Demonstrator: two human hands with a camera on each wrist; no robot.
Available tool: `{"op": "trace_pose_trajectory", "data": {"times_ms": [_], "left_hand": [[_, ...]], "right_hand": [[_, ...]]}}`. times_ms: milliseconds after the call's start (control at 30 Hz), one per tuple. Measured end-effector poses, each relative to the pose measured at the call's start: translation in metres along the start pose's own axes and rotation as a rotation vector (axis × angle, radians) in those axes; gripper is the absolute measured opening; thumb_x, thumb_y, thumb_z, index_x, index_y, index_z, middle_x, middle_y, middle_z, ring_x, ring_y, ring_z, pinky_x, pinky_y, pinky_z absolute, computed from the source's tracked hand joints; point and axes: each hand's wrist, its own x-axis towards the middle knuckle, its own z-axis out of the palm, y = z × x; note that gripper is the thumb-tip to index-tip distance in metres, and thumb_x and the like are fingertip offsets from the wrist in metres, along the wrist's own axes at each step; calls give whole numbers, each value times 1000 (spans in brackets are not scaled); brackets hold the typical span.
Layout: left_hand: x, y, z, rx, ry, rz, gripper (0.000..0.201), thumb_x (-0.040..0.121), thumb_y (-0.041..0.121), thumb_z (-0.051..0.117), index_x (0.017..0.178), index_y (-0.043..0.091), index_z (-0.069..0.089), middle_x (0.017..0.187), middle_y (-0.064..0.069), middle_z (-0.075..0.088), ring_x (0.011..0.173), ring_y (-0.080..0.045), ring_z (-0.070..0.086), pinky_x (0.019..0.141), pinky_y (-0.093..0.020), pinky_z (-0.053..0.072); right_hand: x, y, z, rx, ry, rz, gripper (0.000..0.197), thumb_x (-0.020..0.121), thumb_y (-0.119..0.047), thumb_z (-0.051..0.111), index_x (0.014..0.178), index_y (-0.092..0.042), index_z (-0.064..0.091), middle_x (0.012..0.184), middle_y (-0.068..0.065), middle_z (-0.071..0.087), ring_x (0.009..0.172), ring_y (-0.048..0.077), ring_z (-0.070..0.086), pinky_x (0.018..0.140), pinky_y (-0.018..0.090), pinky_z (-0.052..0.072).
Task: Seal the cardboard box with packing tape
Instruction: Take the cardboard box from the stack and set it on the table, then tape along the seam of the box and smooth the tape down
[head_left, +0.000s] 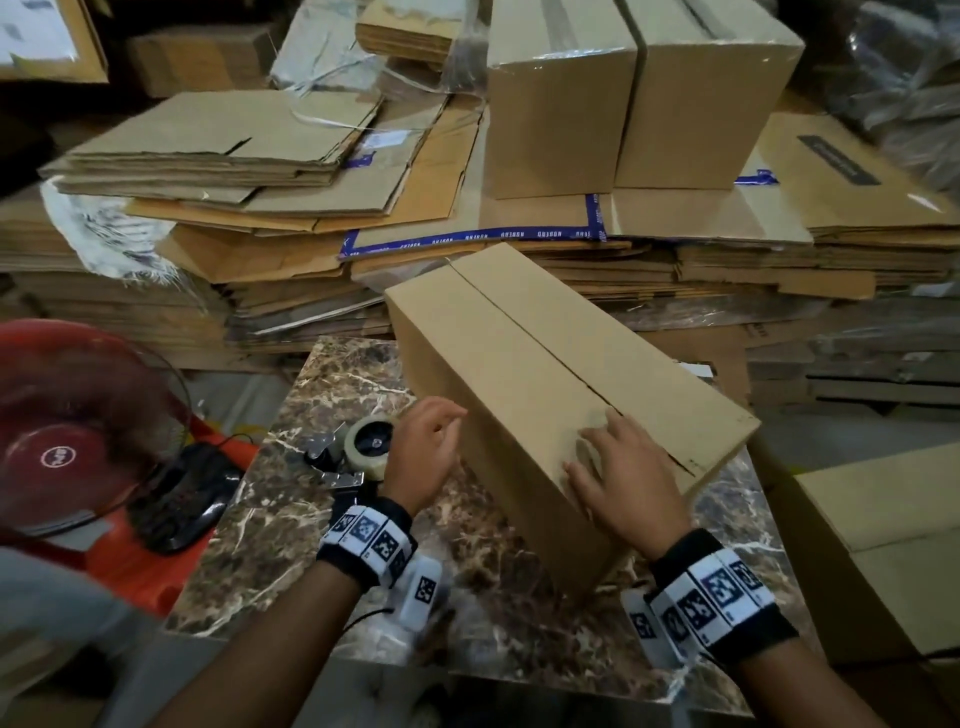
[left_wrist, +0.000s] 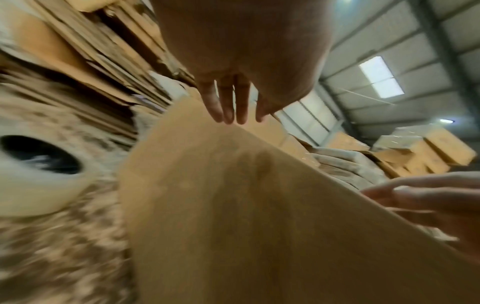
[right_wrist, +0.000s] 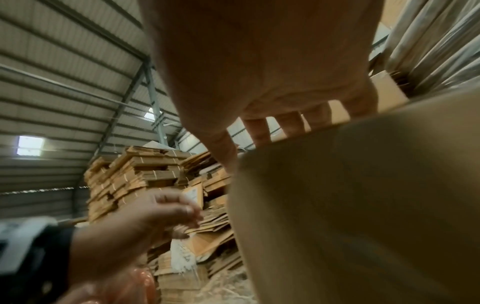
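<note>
A long brown cardboard box (head_left: 545, 364) lies at a slant on the marble table (head_left: 291, 535), its top flaps closed along a bare middle seam. My right hand (head_left: 618, 467) rests flat on the near end of the top, fingers spread; in the right wrist view its fingers (right_wrist: 288, 123) lie over the box's edge (right_wrist: 363, 205). My left hand (head_left: 426, 447) hovers beside the box's left side, fingers relaxed and holding nothing, with its fingers (left_wrist: 231, 102) straight above the box wall (left_wrist: 233, 205). A tape dispenser (head_left: 363, 447) with a clear roll (left_wrist: 33, 174) lies on the table just left of that hand.
A red fan (head_left: 67, 431) stands at the left by the table's edge. Stacks of flattened cardboard (head_left: 234, 156) fill the back, with two taped boxes (head_left: 623, 93) on top. Another cardboard box (head_left: 883, 545) sits at the right.
</note>
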Motion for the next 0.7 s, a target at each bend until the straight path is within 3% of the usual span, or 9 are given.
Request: {"op": "trace_pose_trajectory", "data": {"times_ms": [67,167,267,367,467,567,633,700], "left_hand": [[-13,-36,-11,68,125,-156,11,90,4,61,93,8,71,93,-4,67,87,-17,60,79,-32,52],[-38,-101,-30,193,194,-486,11,86,14,65,92,5,67,96,-15,65,93,-32,61,81,-43,51],[-64,-156,-39,252,55,-736,51,76,43,72,103,0,64,105,-21,65,102,-41,60,84,-46,51],[-84,-187,-35,179,-124,-923,70,70,54,80,110,-1,62,105,-21,69,96,-38,65,77,-41,52],[-95,-205,-27,13,-249,-956,55,74,41,83,109,1,64,102,-18,70,89,-32,65,72,-35,48],[-95,-202,-29,-182,-230,-992,34,81,24,80,102,3,63,94,-16,67,83,-30,62,72,-38,52],[-91,-195,-38,-303,-198,-985,24,83,14,76,101,6,62,90,-12,68,80,-30,64,73,-40,54],[-86,-184,-49,-368,-171,-955,17,85,11,74,98,8,64,84,-10,68,76,-27,65,65,-35,54]], "right_hand": [[0,-27,3,97,18,-64,46,94,-47,52,133,-22,55,155,8,38,144,24,30,115,47,34],[6,-69,21,115,13,-136,44,94,-46,53,130,-22,58,155,6,38,144,23,30,118,45,30],[15,-105,50,91,35,-211,36,94,-45,51,121,-25,64,153,4,43,145,21,30,121,46,20],[26,-129,87,112,-37,-288,32,93,-39,52,115,-20,68,147,5,50,143,23,34,118,45,28],[40,-139,128,173,-185,-249,27,93,-32,56,110,-16,69,135,3,59,132,24,46,107,40,41],[51,-141,162,326,-319,-107,22,93,-27,59,108,-16,72,117,2,71,107,19,63,88,29,49],[57,-143,177,385,-401,-23,22,95,-28,59,107,-15,72,106,2,74,90,13,64,76,26,46],[62,-146,188,460,-442,9,28,96,-30,57,92,-7,73,87,6,72,76,14,59,69,32,45]]}}
